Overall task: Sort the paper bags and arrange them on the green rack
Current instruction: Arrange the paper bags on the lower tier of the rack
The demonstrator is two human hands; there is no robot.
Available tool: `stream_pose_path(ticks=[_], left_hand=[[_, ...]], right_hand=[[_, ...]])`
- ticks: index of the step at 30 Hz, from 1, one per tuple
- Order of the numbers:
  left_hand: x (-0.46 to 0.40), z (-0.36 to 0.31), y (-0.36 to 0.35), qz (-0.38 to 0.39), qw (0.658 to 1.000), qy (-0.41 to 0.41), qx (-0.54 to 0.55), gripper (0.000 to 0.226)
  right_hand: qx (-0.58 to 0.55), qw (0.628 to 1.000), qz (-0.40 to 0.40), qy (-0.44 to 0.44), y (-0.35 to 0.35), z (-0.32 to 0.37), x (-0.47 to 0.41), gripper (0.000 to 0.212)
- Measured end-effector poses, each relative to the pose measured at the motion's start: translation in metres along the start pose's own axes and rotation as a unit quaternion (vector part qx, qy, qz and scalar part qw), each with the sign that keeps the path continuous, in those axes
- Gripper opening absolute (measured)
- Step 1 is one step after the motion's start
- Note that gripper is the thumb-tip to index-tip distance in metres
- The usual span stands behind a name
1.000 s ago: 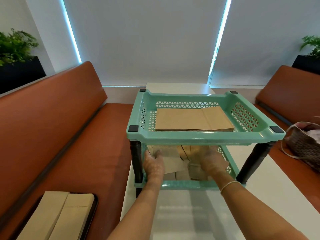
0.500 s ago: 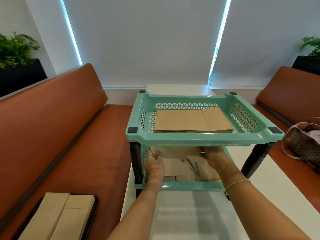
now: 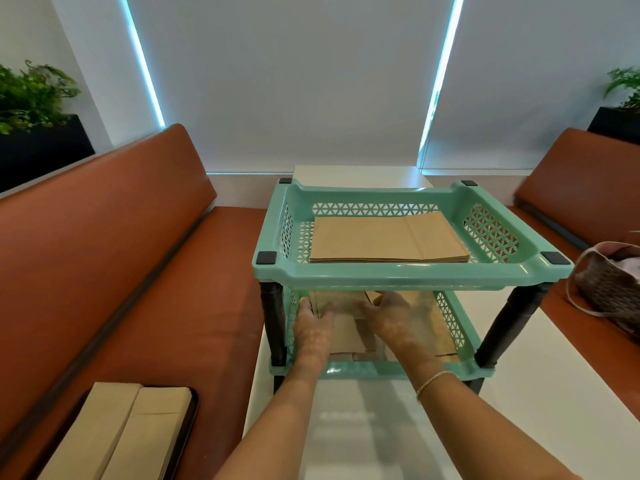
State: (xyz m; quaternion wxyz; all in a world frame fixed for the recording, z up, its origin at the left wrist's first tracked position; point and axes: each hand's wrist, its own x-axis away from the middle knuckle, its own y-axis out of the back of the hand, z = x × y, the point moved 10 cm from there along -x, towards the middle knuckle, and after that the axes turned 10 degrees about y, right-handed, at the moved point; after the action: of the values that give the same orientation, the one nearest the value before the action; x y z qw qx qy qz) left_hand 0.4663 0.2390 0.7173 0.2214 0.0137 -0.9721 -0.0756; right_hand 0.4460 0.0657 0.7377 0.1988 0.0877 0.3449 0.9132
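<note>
1. Black tray (image 3: 188, 415), nearest on the left, resting on the orange bench seat (image 3: 194, 306); it holds two flat tan paper bags (image 3: 114, 434) laid side by side.
2. White table (image 3: 519, 410), running away from the viewer between the two benches; both forearms reach over it. A thin bracelet (image 3: 433, 380) sits on the right wrist.
3. Green rack (image 3: 398, 275), two-tiered, on black legs, standing on the table.
4. Lower tier (image 3: 381, 370) of the rack: loose brown paper bags (image 3: 349, 336) lie here in an uneven overlapping pile. Both hands are inside this tier.
5. Left hand (image 3: 313, 332): fingers curled around the left edge of a bag in the pile, gripping it.
6. Right hand (image 3: 389, 315): lies on top of the bags just right of the left hand, fingers bent around a bag's upper edge, holding it.
7. Upper tier (image 3: 491, 233): a neat, squared stack of flat brown bags (image 3: 388, 239) lies centred on its perforated floor.
8. Woven handbag (image 3: 613, 292), on the right bench seat, beside the rack.
9. Potted plants: one far left (image 3: 31, 95), one far right (image 3: 627, 86), both behind the bench backs.
10. Pale window blinds (image 3: 287, 81), farthest back.
</note>
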Motion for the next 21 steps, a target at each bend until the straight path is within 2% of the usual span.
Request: stream_pose_path(ticks=[4,7,10,13,21], left_hand=[[0.003,-0.001,0.007,-0.035,0.999,0.006,-0.020,0.046],[0.003,-0.003,0.009,-0.046,0.999,0.000,-0.024,0.040],[0.002,-0.002,0.008,-0.047,0.999,-0.003,-0.027,0.037],[0.003,-0.004,0.009,-0.048,0.998,-0.008,-0.028,0.036],[0.005,-0.005,0.008,-0.038,0.999,-0.008,-0.032,0.037]], right_hand=[[0.149,0.987,-0.054,-0.035,0.028,-0.030,-0.001,0.043],[0.204,0.976,-0.048,-0.061,0.040,-0.044,0.002,0.050],[0.229,0.970,-0.014,-0.082,0.042,-0.052,0.007,0.060],[0.237,0.968,0.012,-0.085,0.038,-0.051,0.008,0.084],[0.205,0.974,0.009,-0.100,0.038,-0.055,0.002,0.114]])
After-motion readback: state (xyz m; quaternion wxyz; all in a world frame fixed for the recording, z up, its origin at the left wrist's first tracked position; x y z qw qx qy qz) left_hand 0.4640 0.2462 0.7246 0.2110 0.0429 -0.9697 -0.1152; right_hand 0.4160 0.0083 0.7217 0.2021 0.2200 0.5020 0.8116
